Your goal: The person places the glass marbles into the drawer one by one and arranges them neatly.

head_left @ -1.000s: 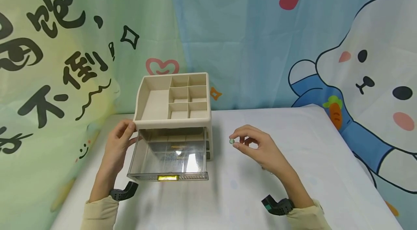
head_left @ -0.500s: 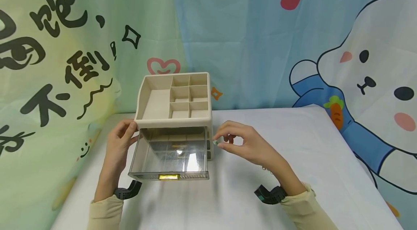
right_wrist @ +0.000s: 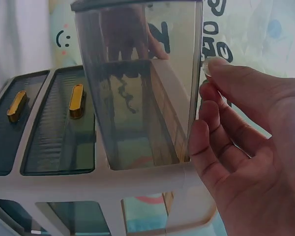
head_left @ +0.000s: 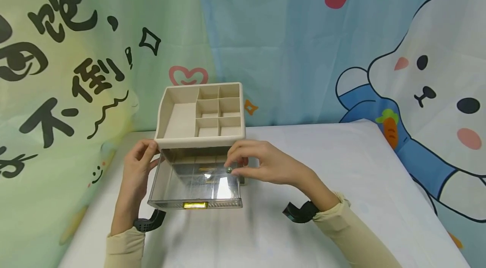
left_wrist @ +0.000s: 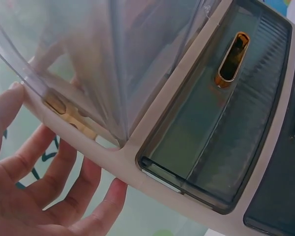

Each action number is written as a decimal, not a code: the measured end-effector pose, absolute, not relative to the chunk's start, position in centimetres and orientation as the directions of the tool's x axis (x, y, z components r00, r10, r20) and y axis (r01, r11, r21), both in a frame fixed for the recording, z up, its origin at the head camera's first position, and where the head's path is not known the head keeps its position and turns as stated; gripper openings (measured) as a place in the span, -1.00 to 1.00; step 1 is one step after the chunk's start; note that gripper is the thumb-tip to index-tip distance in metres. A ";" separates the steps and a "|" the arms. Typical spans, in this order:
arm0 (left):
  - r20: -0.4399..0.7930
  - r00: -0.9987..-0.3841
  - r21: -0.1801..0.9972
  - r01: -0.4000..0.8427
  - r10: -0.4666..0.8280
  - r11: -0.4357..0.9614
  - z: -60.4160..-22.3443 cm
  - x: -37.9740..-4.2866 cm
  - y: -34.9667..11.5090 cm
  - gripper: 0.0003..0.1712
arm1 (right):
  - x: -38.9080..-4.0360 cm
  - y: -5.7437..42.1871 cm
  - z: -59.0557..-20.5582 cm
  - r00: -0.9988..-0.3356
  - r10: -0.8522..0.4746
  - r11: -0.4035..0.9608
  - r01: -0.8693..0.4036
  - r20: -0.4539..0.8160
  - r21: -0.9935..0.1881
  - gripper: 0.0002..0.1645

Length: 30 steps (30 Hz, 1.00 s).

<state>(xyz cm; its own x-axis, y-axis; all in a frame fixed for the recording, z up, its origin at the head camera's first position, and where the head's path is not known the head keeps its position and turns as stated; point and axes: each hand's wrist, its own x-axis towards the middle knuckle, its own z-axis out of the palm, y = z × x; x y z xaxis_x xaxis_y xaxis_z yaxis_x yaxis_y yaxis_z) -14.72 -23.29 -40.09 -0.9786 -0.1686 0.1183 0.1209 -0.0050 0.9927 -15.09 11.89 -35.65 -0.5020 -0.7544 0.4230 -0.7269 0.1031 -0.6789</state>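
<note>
A cream desktop organizer (head_left: 176, 122) with an open-topped compartment tray stands on the table. Its clear upper drawer (head_left: 171, 188), with a gold handle (head_left: 195, 205), is pulled out. My left hand (head_left: 138, 166) holds the organizer's left side, thumb by the front edge; in the left wrist view the fingers (left_wrist: 64, 162) lie along the cream frame. My right hand (head_left: 265, 162) pinches a small greenish marble (head_left: 229, 170) between thumb and fingertips above the drawer's right side. In the right wrist view the marble (right_wrist: 206, 67) is mostly hidden by the thumb.
Two lower drawers with gold handles (right_wrist: 76, 101) are closed beneath the pulled-out one. A white cloth covers the table (head_left: 303, 242). Behind it hangs a printed curtain (head_left: 265, 48) with a cartoon figure at right.
My right hand has moved left with the marble, from over the table to above the pulled-out drawer. My left hand stays at the organizer's side.
</note>
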 end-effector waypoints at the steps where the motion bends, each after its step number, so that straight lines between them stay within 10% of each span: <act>1: 0.119 -0.978 0.993 0.121 -0.169 -0.003 -40.1 -14.7 -23.3 -0.84 | -15.2 11.7 -35.5 -0.494 -0.765 0.106 -0.729 0.413 -0.677 -0.80; 30: 0.104 -0.986 0.994 0.099 -0.128 0.043 -40.0 -14.4 -23.5 -0.86 | -16.4 8.3 -32.8 -0.310 -0.941 0.164 -0.770 0.137 -0.616 -0.87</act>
